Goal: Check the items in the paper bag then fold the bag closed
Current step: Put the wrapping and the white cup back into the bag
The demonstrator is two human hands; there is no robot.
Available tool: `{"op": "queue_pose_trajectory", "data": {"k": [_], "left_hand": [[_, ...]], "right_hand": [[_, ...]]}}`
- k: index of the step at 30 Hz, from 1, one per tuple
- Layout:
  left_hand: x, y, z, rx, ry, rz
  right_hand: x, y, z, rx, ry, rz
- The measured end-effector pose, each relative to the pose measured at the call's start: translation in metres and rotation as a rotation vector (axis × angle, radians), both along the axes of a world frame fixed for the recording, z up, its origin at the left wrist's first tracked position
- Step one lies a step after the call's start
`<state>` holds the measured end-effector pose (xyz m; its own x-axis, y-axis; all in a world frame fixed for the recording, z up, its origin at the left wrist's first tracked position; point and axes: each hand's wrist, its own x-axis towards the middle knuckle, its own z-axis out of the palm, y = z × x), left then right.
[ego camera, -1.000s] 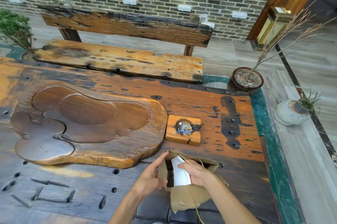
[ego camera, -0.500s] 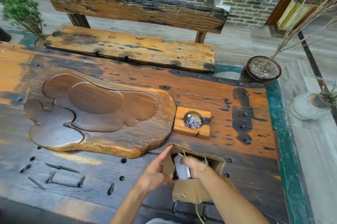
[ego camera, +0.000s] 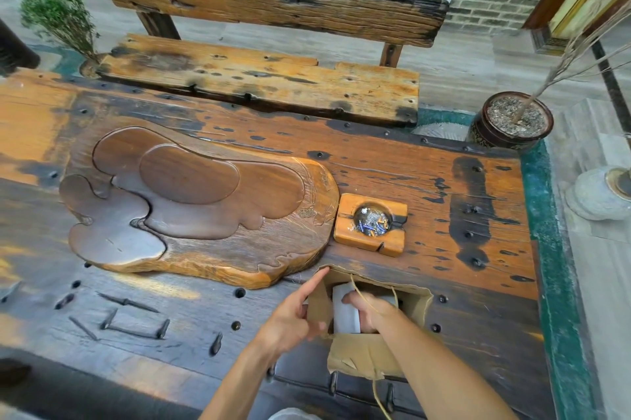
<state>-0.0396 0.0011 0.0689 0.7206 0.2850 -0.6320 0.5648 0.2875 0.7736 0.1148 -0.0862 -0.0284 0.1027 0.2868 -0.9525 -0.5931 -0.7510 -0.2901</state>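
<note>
A brown paper bag (ego camera: pixel 362 356) stands open on the near edge of the wooden table, its mouth facing up. My left hand (ego camera: pixel 293 315) pinches the bag's left rim, with the index finger stretched along it. My right hand (ego camera: pixel 367 310) is down inside the bag's mouth, gripping a white item (ego camera: pixel 345 313) that stands upright there. A thin cord handle (ego camera: pixel 377 389) loops over my right wrist and hangs down the bag's front. The lower part of the white item and anything else in the bag are hidden.
A carved wooden tea tray (ego camera: pixel 191 201) lies left of the bag. A small wooden ashtray (ego camera: pixel 370 223) with debris sits just behind it. A bench (ego camera: pixel 259 78) stands beyond the table. Potted plants (ego camera: pixel 510 119) and a pale vase (ego camera: pixel 597 192) stand on the floor at right.
My right hand has gone deeper into the bag with the white item, which now sits lower. The left hand stays on the rim. The camera has tilted down a little.
</note>
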Motion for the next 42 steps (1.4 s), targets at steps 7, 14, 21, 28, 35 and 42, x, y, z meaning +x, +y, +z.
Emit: {"op": "queue_pose_trajectory", "data": {"k": [7,14,21,28,35,42], "left_hand": [[0.001,0.0,-0.004,-0.006,-0.011,0.017],[0.002,0.002,-0.006,-0.017,0.01,0.021],[0.003,0.001,-0.002,-0.005,0.013,0.027],[0.005,0.0,0.01,0.052,0.033,-0.005],[0.006,-0.004,0.008,0.052,0.01,0.044],[0.01,-0.005,0.0,0.059,0.004,0.056]], "right_hand": [[0.001,0.001,-0.008,-0.043,0.039,0.012],[-0.001,0.005,-0.026,-0.127,-0.108,0.132],[-0.001,0.011,-0.023,-0.124,-0.051,0.077],[0.0,0.0,-0.003,-0.126,-0.145,0.176],[0.011,-0.016,0.018,-0.129,-0.284,0.316],[0.03,-0.035,0.032,-0.121,-0.465,0.556]]}}
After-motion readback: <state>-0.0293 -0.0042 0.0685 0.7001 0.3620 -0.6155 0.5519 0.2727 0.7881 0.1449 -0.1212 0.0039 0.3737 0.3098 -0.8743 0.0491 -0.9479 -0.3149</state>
